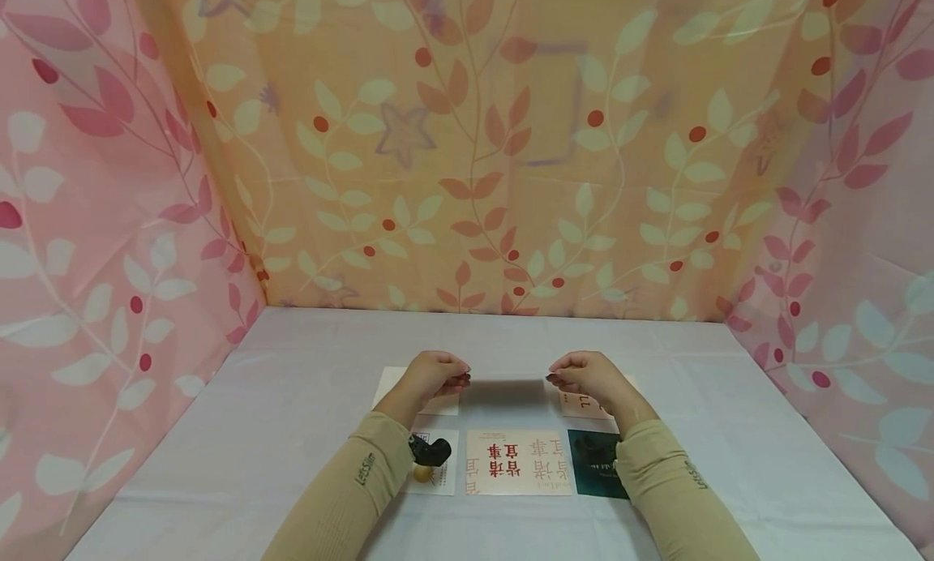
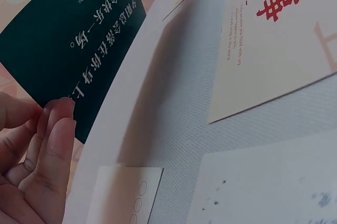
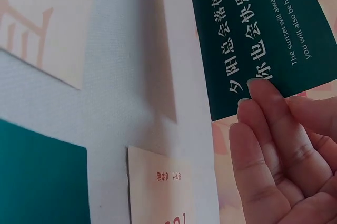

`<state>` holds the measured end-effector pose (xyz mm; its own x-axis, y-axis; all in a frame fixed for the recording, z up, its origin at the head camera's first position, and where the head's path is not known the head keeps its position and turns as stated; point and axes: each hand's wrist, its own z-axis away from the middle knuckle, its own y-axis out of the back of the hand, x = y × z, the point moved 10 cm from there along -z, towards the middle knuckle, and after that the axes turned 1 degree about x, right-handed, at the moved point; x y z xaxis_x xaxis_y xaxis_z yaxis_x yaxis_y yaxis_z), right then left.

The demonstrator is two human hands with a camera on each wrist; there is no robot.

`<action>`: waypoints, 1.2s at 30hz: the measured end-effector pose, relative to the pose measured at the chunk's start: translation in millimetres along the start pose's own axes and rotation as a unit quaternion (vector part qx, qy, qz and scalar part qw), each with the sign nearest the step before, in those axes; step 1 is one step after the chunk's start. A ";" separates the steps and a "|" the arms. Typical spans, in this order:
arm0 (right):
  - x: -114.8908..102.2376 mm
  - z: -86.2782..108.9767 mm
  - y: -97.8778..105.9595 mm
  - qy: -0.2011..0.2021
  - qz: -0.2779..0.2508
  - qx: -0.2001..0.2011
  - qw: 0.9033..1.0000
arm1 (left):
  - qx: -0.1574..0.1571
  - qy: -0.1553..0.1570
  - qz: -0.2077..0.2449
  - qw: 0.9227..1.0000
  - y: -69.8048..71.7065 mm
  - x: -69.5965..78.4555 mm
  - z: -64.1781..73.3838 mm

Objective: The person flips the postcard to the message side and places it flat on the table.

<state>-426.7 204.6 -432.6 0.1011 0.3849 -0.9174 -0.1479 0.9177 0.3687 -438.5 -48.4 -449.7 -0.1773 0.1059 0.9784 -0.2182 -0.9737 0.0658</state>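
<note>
Between my two hands a dark green card [image 2: 52,29] with white Chinese lettering is held up off the table. My left hand [image 1: 436,376] pinches one end of it between thumb and fingers. At the other end, my right hand [image 1: 585,374] pinches the card [image 3: 274,34] near its corner. From the head view the card is nearly edge-on, so its face is hidden there. Just in front of the hands lies a cream card [image 1: 520,462] with red characters. A pale card [image 1: 390,378] lies beneath the left hand, and a pinkish card [image 1: 584,404] beneath the right.
A white card [image 1: 445,480] with a small picture lies front left, partly covered by the left wrist strap [image 1: 432,450]. Front right is another dark green card [image 1: 594,472]. White cloth covers the table [image 1: 182,464]; leaf-patterned curtains [image 1: 467,139] stand behind and at both sides.
</note>
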 end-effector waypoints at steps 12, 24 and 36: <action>1.1 1.4 -2.5 0.010 -0.015 0.010 1.000 | 0.021 -0.004 -0.017 1.000 3.4 -1.3 2.4; 8.8 -2.6 -2.3 -0.016 0.011 0.034 0.999 | 0.035 0.001 -0.014 0.999 6.7 -3.5 1.4; 5.7 1.3 -3.9 -0.025 0.030 0.041 0.998 | 0.058 0.001 -0.006 0.998 10.3 -2.4 1.9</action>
<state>-424.2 203.4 -439.0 0.1440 0.4424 -0.8852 -0.0744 0.8968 0.4361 -438.5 -59.1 -451.0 -0.1770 0.1177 0.9771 -0.1079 -0.9892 0.0996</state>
